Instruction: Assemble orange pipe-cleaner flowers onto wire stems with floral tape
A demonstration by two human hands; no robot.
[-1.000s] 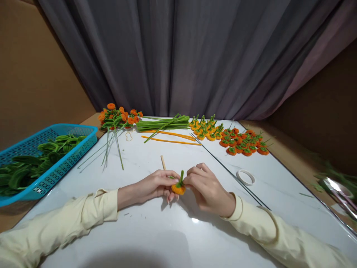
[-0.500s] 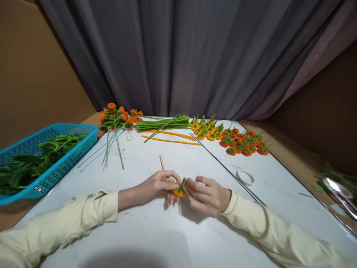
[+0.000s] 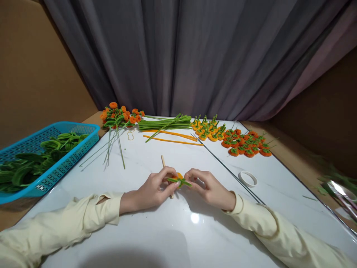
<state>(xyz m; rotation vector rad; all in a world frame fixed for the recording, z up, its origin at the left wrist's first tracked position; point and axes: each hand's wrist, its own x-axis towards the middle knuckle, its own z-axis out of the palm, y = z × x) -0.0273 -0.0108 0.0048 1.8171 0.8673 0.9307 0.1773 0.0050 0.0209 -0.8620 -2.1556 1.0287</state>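
The left hand [image 3: 156,189], at the centre of the frame, has its thumb and index finger pinched on a small orange flower head [image 3: 180,175] with green strips spread across it. The right hand [image 3: 214,190], just beside it, has its fingertips closed on the end of the strip pointing right. A thin wooden stick [image 3: 163,161] slants behind the left hand's fingers; whether they grip it, I cannot tell.

The main container is the blue basket [image 3: 44,185] at the left of the frame, shallow, with latticed walls. Dark green fuzzy leaves [image 3: 23,173] lie heaped in it, reaching its far right corner. The basket sits along the left edge of the tabletop [image 3: 150,234], well apart from the left hand.

Right of the right hand, a white ring [image 3: 241,178] lies flat near dark wires [image 3: 228,169], which run diagonally down to the right sleeve. Orange-red flower heads [image 3: 248,143] sit close to the tabletop's right edge, with yellow flower heads [image 3: 209,130] just left of them. Along the far side lie green stems [image 3: 167,124], orange strips [image 3: 173,140] and, at upper left, stemmed orange flowers [image 3: 114,115].

White surface stretches between the hands and this far row, and widely across the lower centre between the sleeves. A grey curtain [image 3: 167,56] hangs behind the far edge.
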